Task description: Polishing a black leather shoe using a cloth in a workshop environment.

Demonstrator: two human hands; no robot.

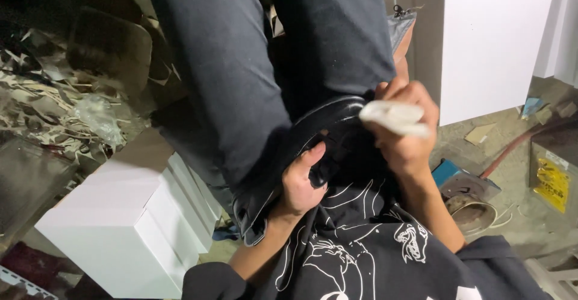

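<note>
My left hand (pixel 299 185) grips the black shoe (pixel 319 125); my right hand (pixel 404 125) is closed on a white cloth (pixel 392 117) (pressed to the shoe).

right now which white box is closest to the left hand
The stacked white boxes at lower left, just beside the left hand; the other white boxes stand upper right, past the right hand.

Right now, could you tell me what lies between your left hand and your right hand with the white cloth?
In the head view, the glossy black leather piece spans the gap: the left hand grips it from below, and the right hand holds the white cloth at its curved edge.
</note>
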